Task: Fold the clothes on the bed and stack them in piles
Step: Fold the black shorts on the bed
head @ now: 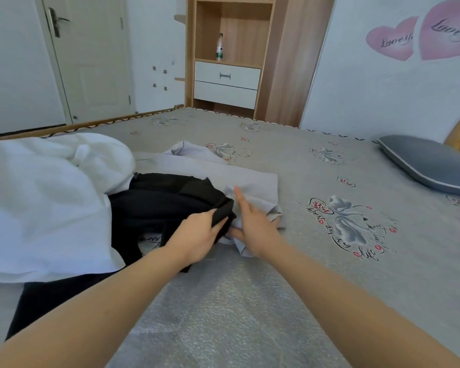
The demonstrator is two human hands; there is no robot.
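A black garment (157,203) lies crumpled in the middle of the bed, partly over a light grey garment (223,171) that spreads out behind it. My left hand (197,235) is shut on the black garment's right edge. My right hand (252,221) rests on the bunched near corner of the grey garment, its forefinger stretched out and other fingers curled into the cloth. A big white garment (45,203) is heaped at the left, covering part of the black one.
The bed (329,274) has a grey sheet printed with swans and hearts. A grey pillow (430,163) lies at the far right. Beyond the bed stand a wooden shelf unit (231,49) with a bottle and a white door (88,54).
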